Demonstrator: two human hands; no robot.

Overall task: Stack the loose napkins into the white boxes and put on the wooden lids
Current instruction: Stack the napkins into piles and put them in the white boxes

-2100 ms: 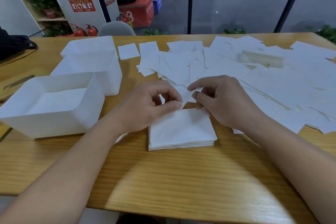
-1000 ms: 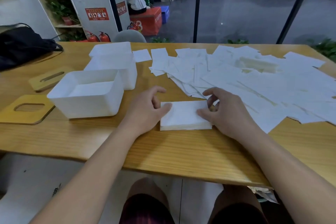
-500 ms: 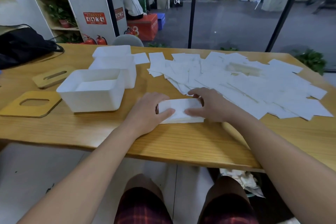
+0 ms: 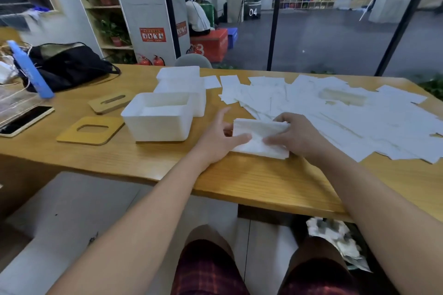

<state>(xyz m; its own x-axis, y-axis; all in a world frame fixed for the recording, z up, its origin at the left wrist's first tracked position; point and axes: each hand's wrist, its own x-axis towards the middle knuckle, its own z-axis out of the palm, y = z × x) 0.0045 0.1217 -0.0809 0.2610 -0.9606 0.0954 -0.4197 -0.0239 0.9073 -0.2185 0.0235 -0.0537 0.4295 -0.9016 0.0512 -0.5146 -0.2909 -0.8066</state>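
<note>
I have both hands on the napkin stack (image 4: 260, 137) at the centre of the frame. My left hand (image 4: 219, 137) pinches its left edge, thumb on top and fingers behind; my right hand (image 4: 293, 135) curls over the right edge. The stack looks tilted, its far edge raised off the desk (image 4: 251, 182), though I cannot tell whether the near edge is clear of the wood.

The nearest white box (image 4: 158, 120), left of centre, is open and appears to hold some napkins already. A second white box (image 4: 182, 86) sits behind it, touching or nearly so. Two wooden lids lie further left: the square-holed lid (image 4: 91, 130) near the front and the slotted lid (image 4: 110, 102) behind. The loose napkins (image 4: 335, 115) spread across the right half of the desk.

My worry is the carry. The stack is soft and held only at its ends, so I judge it could sag or fan in the middle, and a splayed stack would catch the box rim. A skewed drop would also leave the pile crooked and stop the lid seating.
</note>
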